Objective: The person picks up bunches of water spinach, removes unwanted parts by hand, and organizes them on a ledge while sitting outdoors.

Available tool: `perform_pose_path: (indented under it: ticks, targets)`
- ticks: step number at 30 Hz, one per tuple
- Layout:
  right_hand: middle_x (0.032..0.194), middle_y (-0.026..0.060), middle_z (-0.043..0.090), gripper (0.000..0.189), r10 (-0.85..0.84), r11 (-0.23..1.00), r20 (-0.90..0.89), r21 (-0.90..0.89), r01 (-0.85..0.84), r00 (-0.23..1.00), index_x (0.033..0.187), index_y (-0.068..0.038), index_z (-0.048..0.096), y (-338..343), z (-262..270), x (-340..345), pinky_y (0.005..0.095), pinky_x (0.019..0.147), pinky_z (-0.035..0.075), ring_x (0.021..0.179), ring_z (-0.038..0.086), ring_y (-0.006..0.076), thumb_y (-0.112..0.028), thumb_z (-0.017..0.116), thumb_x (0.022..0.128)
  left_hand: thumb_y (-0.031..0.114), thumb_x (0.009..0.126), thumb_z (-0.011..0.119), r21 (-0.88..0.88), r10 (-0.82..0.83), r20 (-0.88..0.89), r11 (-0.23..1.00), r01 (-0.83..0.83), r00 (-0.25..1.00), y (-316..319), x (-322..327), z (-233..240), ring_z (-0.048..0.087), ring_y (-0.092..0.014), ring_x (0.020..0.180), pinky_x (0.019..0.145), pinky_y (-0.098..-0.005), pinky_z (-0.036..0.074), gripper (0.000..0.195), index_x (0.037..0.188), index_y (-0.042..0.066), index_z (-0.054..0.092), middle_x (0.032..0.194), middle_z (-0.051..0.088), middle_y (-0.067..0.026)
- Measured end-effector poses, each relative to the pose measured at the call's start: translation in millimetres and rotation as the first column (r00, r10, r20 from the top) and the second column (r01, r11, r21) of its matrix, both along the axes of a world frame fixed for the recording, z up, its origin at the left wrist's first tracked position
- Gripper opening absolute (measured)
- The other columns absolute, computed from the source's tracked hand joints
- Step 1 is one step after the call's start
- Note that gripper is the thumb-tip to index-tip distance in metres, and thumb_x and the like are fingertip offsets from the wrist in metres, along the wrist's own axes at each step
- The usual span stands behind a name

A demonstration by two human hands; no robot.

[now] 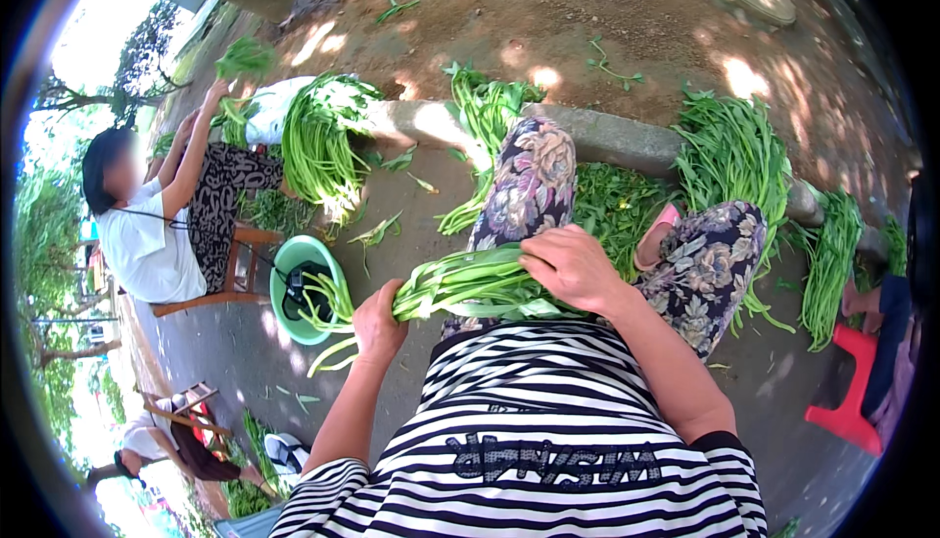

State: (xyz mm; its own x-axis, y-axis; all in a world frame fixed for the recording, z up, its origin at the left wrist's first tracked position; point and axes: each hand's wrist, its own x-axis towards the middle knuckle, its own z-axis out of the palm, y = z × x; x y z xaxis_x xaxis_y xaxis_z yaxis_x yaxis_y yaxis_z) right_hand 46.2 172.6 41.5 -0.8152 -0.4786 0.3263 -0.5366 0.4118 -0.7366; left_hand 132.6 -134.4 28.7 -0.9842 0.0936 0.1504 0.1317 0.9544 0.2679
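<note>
A bunch of leafy green vegetable stems (463, 282) lies across my lap. My left hand (378, 323) is closed round its stem end, and the pale cut stems stick out past it to the left. Over the leafy end, my right hand (571, 268) has its fingers curled onto the leaves. Part of the bunch is hidden beneath that hand. Between my knees, loose green leaves (613, 196) lie heaped on the ground. Beyond my left knee, another bundle of stems (481, 123) hangs over a low concrete curb (602, 134).
More bundles drape the curb: a large one at left (323, 141), one at right (734, 149), another farther right (830, 266). A green basin (339, 274) holds a dark item. A co-worker (150, 237) sits left, lifting greens. A red stool (848, 391) stands right.
</note>
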Motion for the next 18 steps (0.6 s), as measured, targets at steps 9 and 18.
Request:
perform_pose_path:
  ticks: [9, 18]
  targets:
    - [0.090, 0.0159, 0.064, 0.022, -0.273, 0.945, 0.086, -0.163, 0.284, 0.958, 0.093, 0.002, 0.062, 27.7, 19.6, -12.5, 0.0329, 0.075, 0.046, 0.082, 0.061, 0.0273, -0.017, 0.060, 0.082, 0.007, 0.062, 0.064, -0.165, -0.084, -0.176, 0.985, 0.055, 0.981, 3.3, -27.1, 25.5, 0.054, -0.027, 0.059, 0.053, -0.0383, 0.042, 0.036, 0.097, 0.009, 0.055, 0.064, 0.051, -0.0074]
    - [0.081, 0.0079, 0.061, 0.035, -0.652, 0.324, 0.501, -0.496, 0.806, 0.570, 0.113, 0.007, 0.054, 129.7, 50.9, -17.8, 0.0238, 0.059, 0.046, 0.067, 0.055, 0.0114, -0.015, 0.057, 0.086, 0.006, 0.063, 0.064, -0.209, -0.122, -0.303, 0.976, 0.059, 0.945, 45.7, -109.5, 73.5, 0.057, -0.027, 0.066, 0.060, -0.0369, 0.045, 0.034, 0.096, 0.008, 0.056, 0.072, 0.055, -0.0085]
